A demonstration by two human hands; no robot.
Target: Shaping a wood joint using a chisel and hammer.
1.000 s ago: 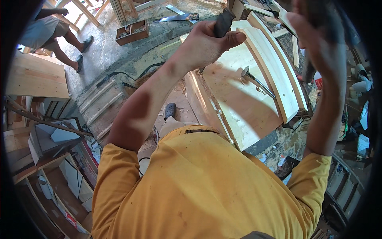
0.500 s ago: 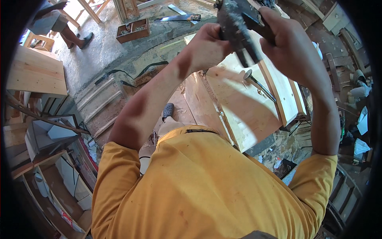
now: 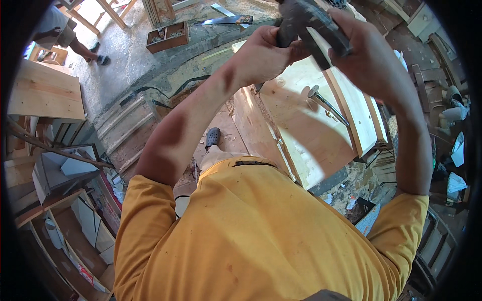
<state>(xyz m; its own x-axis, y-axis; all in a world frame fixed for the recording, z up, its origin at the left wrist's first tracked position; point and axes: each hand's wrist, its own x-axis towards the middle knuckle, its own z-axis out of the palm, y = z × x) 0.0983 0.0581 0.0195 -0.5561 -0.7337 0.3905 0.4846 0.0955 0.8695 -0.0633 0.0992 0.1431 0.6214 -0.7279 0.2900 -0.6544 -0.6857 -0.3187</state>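
Note:
Both my hands are raised over the workpiece, holding a dark, dusty metal tool that looks like a hand plane [image 3: 312, 22]. My left hand [image 3: 268, 57] is closed on its left side, the thumb pressed along it. The fingers of my right hand [image 3: 369, 60] curl round its right end. Part of the tool runs out at the top edge, and its underside cannot be seen. Below lies a pale wooden panel [image 3: 301, 115] with raised strips along its sides. A metal tool with a round head and shiny shaft [image 3: 329, 105] rests on it, touching neither hand.
A divided wooden box [image 3: 168, 37] with small hardware and a handsaw [image 3: 226, 20] lie on the floor beyond. Another person's legs [image 3: 83, 47] stand at the far left. Wooden cabinets [image 3: 65, 231] fill the left side. Scraps and debris [image 3: 454, 150] litter the right.
Between my hands the hand plane has turned, its right end swinging down toward my right palm. Pale shavings seen on it before no longer show. The person at far left has shifted position.

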